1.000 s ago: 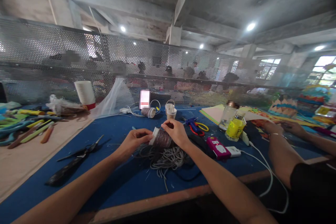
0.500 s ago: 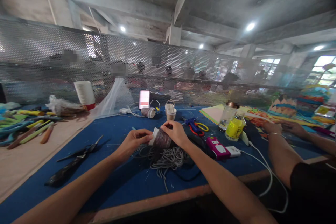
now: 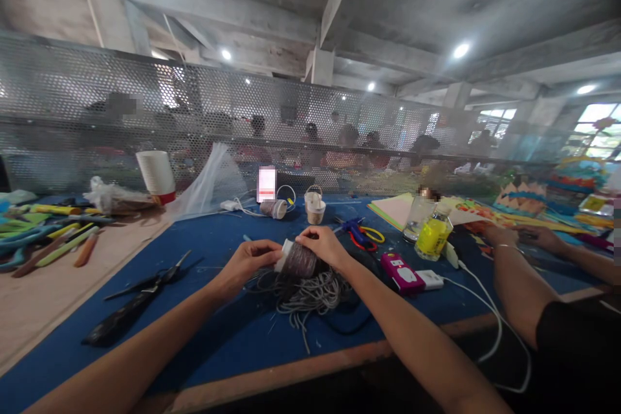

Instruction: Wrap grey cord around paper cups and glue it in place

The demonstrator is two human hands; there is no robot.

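A spool wound with dark brownish cord (image 3: 298,261) lies on its side over the blue table mat (image 3: 213,330), its white end facing left. My right hand (image 3: 324,246) is curled over the spool's top and grips it. My left hand (image 3: 249,260) pinches at the spool's white end with closed fingers; whether it holds the cord there I cannot tell. A loose tangle of grey cord (image 3: 305,294) lies right under both hands.
Black scissors (image 3: 133,301) lie to the left. A pink device (image 3: 400,272) with a white charger and cable, a yellow bottle (image 3: 433,233), small cups (image 3: 315,210) and blue-yellow scissors (image 3: 361,233) lie beyond. A co-worker's arms (image 3: 514,275) rest at right. Perforated metal screen behind.
Both hands stay on the spool; the right hand has shifted slightly lower and left over it. The view drifted a little.
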